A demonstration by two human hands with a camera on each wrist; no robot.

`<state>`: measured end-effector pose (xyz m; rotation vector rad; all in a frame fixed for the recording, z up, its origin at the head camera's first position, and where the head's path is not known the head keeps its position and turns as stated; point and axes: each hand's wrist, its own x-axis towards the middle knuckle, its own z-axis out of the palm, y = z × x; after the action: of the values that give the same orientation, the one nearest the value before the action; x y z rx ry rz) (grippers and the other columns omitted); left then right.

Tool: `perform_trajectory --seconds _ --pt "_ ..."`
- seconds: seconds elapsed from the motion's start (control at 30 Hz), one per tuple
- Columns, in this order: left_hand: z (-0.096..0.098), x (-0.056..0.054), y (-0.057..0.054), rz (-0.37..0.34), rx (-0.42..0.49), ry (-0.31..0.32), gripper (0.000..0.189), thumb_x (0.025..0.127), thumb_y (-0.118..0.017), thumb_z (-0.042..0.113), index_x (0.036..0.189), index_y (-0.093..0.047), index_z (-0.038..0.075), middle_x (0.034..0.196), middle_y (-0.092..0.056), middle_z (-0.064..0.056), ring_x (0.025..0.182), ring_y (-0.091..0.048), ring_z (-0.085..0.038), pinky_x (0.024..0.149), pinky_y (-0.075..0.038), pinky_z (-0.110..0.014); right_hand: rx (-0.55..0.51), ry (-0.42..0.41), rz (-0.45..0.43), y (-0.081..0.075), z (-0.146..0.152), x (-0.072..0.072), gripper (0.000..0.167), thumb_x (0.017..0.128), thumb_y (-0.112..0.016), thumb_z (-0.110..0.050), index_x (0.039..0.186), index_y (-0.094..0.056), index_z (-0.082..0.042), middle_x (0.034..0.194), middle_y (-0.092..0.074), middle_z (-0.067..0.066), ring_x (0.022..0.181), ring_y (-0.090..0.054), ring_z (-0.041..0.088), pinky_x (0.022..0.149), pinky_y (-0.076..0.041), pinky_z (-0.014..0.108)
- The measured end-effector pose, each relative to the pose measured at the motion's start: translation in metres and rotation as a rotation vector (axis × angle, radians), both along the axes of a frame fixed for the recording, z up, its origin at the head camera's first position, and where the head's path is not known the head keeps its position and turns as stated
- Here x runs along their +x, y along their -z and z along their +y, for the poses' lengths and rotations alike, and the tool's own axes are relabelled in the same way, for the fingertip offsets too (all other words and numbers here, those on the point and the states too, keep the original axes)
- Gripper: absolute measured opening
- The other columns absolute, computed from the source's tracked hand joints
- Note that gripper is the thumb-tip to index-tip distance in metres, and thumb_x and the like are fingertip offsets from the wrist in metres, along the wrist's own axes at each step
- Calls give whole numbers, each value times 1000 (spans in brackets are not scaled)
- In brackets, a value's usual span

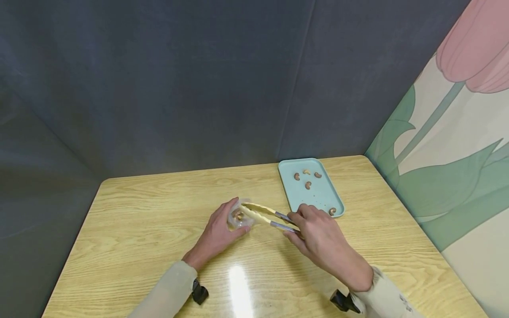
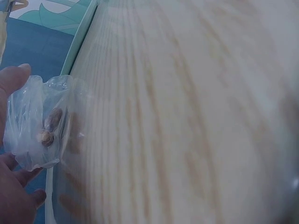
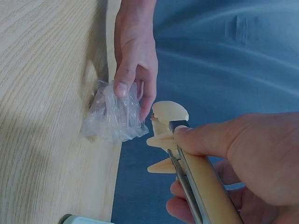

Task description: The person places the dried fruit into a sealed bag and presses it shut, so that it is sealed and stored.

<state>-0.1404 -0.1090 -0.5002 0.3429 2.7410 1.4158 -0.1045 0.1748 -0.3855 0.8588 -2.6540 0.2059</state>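
My left hand [image 1: 214,229] holds a clear plastic bag [image 3: 112,119] upright on the table, thumb and fingers around its sides. Inside the bag lie a few brownish nuts [image 2: 46,137] that look like cashews. Gripped in my right hand [image 1: 324,234] are tongs [image 3: 203,186] with metal arms and cream-coloured tips. The tips reach to the bag's mouth in the head view, slightly apart. A small brown bit shows by one tip in the right wrist view; whether the tongs hold a nut I cannot tell.
A light blue tray [image 1: 292,190] lies at the back right of the wooden table [image 1: 159,212], with several cashews [image 1: 308,185] spread on it. A dark curtain [image 1: 179,88] hangs behind the table, and a flower-painted wall [image 1: 449,176] stands to the right.
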Motion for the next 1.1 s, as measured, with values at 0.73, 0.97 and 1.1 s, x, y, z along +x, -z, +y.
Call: perform_trajectory --seconds 0.73,0.97,1.1 --pt "0 0 1 -12 14 -2 91 94 -82 47 168 -34 24 165 -47 -5 154 -45 -35 122 -42 -61 -3 12 -7 0 1 -1 35 85 -92 -31 106 -79 -7 83 -58 -2 69 -44 9 60 -41 25" --pt "0 1 1 -7 18 5 91 95 -81 47 168 -33 23 165 -46 -4 155 -44 -35 123 -41 -62 -21 13 -1 -1 6 -3 33 85 -92 -28 105 -78 -7 84 -61 0 68 -47 11 60 -42 26" --pt "1 0 1 -8 15 2 91 94 -81 48 168 -33 25 165 -47 -4 154 -45 -33 123 -41 -61 -24 21 2 -1 10 -3 32 85 -92 -27 106 -78 -7 83 -61 0 68 -47 11 60 -42 26"
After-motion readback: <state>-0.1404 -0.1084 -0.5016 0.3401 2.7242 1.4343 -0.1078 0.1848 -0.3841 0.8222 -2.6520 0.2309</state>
